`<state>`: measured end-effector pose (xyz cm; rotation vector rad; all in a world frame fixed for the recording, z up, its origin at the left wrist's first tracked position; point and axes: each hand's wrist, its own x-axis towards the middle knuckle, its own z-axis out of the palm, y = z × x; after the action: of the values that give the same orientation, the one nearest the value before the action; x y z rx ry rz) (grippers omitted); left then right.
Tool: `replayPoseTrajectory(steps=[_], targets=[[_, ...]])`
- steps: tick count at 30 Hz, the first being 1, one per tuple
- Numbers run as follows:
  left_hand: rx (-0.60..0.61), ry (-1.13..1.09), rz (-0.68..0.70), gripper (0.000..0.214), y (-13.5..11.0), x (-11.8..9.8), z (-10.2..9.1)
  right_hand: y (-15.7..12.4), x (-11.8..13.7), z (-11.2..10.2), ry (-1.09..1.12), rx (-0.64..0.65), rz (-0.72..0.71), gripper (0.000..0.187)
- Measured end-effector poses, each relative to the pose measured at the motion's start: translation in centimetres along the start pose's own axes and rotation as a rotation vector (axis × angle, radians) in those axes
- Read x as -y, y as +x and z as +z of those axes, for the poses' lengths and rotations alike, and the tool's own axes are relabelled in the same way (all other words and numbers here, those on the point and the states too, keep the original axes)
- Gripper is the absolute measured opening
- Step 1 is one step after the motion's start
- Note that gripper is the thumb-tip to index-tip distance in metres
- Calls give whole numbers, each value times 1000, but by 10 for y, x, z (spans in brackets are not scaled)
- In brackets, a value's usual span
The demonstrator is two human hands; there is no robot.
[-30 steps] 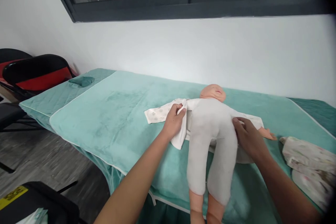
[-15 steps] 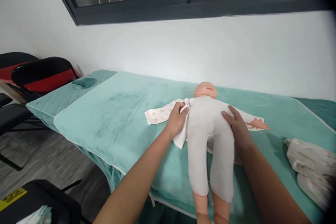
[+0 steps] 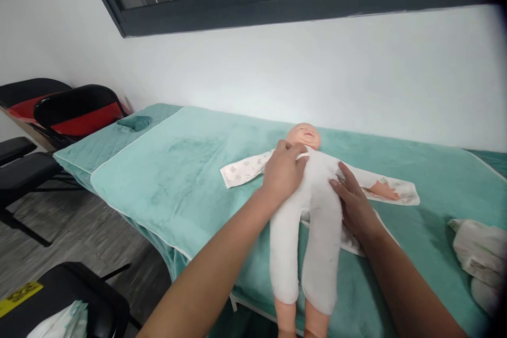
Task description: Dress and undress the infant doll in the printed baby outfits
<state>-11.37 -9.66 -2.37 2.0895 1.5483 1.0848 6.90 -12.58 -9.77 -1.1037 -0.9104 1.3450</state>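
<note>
A baby doll (image 3: 322, 222) with a white cloth body lies on its back, head away from me and legs toward me. Beneath it a pale patterned baby shirt (image 3: 243, 170) is spread, one sleeve out to each side. The doll's arm on the right rests over the right sleeve; the other arm is not visible. My left hand (image 3: 284, 171) is on the doll's upper chest just below the head, fingers bent and closed on the shirt's white edge. My right hand (image 3: 356, 203) grips the doll's side, thumb and fingers on the white body cloth.
The doll lies on a bed with a green cover (image 3: 166, 169) against a white wall below a window (image 3: 222, 5). Folded patterned cloth (image 3: 481, 253) lies at the right. Black and red chairs (image 3: 83, 116) stand left; a black chair (image 3: 79, 285) is at lower left.
My left hand has moved from the doll's left side onto its upper chest, bringing the shirt's edge over. The doll's arm on the right now lies on the sleeve.
</note>
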Motion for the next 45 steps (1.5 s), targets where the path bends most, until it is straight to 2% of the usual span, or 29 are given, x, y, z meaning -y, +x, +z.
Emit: replayPoseTrajectory(steps=[3, 6, 9, 12, 14, 16, 19, 21, 24, 26, 31, 34, 36, 39, 42, 45], targets=[[75, 415, 70, 17, -13, -21, 2, -1, 0, 0, -18, -26, -4, 86], [146, 590, 100, 18, -26, -40, 1, -4, 2, 3, -63, -61, -6, 83], [202, 505, 90, 18, -40, -56, -3, -7, 6, 5, -93, -75, 0, 84], [261, 306, 151, 17, -59, -66, -10, -9, 8, 5, -82, -68, -1, 88], [232, 177, 198, 20, -72, -64, -15, -8, 7, 4, -93, -71, -3, 90], [114, 104, 205, 22, -85, -52, -19, -7, 5, 3, -105, -81, -6, 88], [-56, 30, 120, 25, -104, -17, -21, -5, 2, 3, -100, -88, -8, 84], [-50, -35, 23, 35, -118, 9, -20, -5, 1, 3, -97, -86, -13, 83], [-1, -159, -73, 33, -136, 34, -16, -5, 1, 4, -120, -92, -24, 84], [20, -231, -91, 25, -145, 36, -15, -5, 2, 4, -138, -101, -25, 85], [108, -356, -87, 16, -160, 20, -17, -5, 4, 3, -131, -82, -12, 87], [65, -418, -153, 19, -158, 28, -18, -6, 4, 3, -150, -94, -6, 86], [-25, -319, -153, 20, -150, 47, -19, -6, 3, 2, -161, -103, -9, 85], [-166, 112, -72, 27, -130, 87, -24, -6, 2, 1, -160, -83, -24, 83], [-139, 505, -109, 49, -106, 124, -34, -5, 0, 0, -158, -78, -30, 84], [-38, 676, -143, 54, -82, 147, -43, -5, 0, 0, -171, -101, -18, 85]])
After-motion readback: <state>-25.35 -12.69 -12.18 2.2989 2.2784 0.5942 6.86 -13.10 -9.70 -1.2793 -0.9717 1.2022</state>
